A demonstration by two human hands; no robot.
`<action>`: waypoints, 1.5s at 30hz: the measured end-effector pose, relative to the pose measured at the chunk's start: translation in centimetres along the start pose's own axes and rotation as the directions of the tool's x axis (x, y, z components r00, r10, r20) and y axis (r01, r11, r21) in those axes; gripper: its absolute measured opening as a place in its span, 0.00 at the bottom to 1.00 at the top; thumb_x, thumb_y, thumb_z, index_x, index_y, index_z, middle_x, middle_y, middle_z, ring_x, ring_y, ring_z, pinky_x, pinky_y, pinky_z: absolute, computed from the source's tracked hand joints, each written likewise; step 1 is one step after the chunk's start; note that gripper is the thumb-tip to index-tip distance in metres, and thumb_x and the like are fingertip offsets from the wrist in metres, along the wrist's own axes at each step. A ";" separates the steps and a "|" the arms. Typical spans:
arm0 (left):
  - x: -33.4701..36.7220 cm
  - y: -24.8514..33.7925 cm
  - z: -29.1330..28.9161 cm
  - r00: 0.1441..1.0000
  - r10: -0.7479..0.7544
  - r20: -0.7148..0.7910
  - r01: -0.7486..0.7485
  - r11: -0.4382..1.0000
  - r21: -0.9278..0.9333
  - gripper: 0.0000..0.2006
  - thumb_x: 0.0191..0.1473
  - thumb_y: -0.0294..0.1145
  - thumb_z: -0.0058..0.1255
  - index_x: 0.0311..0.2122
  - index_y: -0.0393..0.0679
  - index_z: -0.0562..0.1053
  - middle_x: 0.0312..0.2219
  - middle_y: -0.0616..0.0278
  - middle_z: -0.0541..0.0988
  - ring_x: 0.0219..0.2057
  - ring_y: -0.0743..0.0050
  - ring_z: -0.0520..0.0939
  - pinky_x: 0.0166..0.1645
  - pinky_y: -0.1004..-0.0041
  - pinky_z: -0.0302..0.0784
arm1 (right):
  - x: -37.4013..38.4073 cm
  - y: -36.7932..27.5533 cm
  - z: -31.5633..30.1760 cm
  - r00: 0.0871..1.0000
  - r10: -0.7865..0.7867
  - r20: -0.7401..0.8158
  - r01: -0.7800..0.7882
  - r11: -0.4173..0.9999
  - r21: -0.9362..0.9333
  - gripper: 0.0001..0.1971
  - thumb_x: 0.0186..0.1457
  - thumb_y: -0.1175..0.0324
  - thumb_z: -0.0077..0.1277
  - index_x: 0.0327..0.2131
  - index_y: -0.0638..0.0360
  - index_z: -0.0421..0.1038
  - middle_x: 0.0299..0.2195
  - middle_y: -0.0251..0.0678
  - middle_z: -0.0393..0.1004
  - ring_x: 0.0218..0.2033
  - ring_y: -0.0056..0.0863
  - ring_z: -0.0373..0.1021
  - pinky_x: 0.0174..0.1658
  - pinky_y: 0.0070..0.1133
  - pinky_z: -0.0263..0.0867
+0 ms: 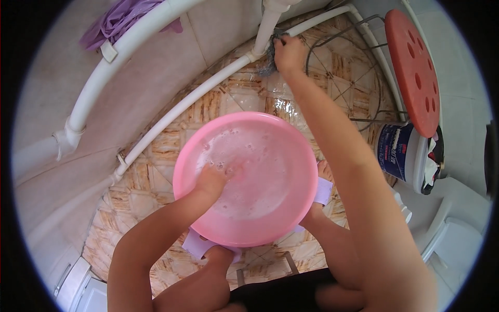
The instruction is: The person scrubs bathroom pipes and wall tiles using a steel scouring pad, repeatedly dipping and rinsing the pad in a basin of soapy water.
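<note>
A round pink basin (244, 236) stands on the floor between my feet, with cloudy, soapy water (254, 177) and foam in it. My left hand (213, 178) is dipped into the water near the basin's left side, and its fingers are hidden under the surface. Far ahead, my right arm is stretched out past the basin. There my right hand (291, 54) is closed around a bunched dark grey cloth (268, 66), beside a white upright pipe (266, 28). Part of the cloth hangs down toward the low pipe and the wet floor.
White pipes (182, 92) run along the left wall. A purple plastic bag (122, 22) hangs at upper left. To the right are a red round stool (413, 73) with metal legs and a blue-and-white bucket (400, 151) filled with rubbish. Purple slippers (323, 191) flank the basin on patterned tiles.
</note>
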State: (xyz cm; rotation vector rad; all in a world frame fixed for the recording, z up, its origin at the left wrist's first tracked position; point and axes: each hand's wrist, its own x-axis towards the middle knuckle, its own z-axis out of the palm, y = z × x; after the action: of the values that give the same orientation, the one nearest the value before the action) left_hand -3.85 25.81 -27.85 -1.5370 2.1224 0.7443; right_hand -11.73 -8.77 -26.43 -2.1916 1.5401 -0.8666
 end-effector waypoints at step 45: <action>0.5 0.5 -1.3 0.998 -0.019 0.067 0.012 0.994 0.105 0.17 0.45 0.29 0.49 0.44 0.51 0.73 0.40 0.63 0.75 0.46 0.66 0.72 0.51 0.64 0.63 | 3.0 2.4 -4.0 0.928 -0.337 0.158 0.364 0.911 -0.192 0.11 0.52 0.64 0.51 0.39 0.51 0.74 0.39 0.38 0.68 0.38 0.40 0.69 0.39 0.30 0.66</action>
State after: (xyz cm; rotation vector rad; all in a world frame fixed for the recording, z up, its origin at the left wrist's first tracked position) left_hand -4.53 24.73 -27.10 -1.4513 2.0639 0.6599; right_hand -15.32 -12.07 -23.93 -2.6842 1.2529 -0.6680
